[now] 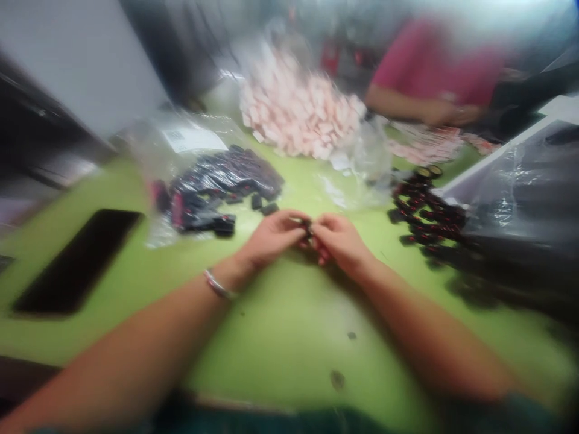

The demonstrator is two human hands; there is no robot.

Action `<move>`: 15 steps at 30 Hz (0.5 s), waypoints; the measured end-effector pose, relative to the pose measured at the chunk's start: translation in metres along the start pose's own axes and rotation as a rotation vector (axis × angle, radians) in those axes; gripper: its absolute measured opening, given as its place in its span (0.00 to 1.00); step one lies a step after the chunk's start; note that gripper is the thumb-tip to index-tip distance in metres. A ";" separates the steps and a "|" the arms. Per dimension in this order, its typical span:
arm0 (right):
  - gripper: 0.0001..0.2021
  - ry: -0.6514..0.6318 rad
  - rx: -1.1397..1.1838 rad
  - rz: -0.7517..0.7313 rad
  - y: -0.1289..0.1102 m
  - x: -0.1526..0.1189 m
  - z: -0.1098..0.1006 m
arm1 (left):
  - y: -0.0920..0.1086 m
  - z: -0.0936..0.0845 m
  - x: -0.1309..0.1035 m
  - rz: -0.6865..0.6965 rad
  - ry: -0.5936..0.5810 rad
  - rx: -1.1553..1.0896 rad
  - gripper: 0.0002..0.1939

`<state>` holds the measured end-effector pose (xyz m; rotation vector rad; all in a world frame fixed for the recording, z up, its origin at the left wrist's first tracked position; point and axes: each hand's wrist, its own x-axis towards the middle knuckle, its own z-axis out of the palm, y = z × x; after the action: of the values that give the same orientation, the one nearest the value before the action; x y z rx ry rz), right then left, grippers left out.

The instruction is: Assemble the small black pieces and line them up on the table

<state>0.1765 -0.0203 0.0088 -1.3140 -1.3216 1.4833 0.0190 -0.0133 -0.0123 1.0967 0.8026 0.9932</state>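
My left hand (281, 234) and my right hand (337, 241) meet over the middle of the green table (289, 337). Between their fingertips is a small dark piece (308, 231), pinched from both sides; its shape is blurred. Left of my hands, a clear plastic bag (194, 138) with a white label lies with many black parts (226, 175) in and before it. On the right, several dark ring-ended pieces with red bits (420, 211) lie in a pile.
A black flat slab (79, 262) lies at the left. Pale pink pieces (303, 111) are heaped at the back, beside crumpled clear plastic (371, 154). A person in a pink top (434, 66) works across the table. Plastic-covered material (525, 175) stands at right.
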 end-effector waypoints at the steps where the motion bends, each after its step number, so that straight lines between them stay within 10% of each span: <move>1: 0.08 -0.017 0.050 0.004 0.001 0.000 -0.001 | 0.000 -0.001 0.000 -0.009 -0.009 -0.026 0.17; 15: 0.05 0.036 -0.176 0.029 -0.008 -0.003 0.002 | 0.000 0.001 -0.001 0.042 -0.017 0.086 0.13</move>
<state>0.1745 -0.0218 0.0168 -1.4699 -1.4411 1.3817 0.0196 -0.0147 -0.0119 1.1990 0.8177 0.9911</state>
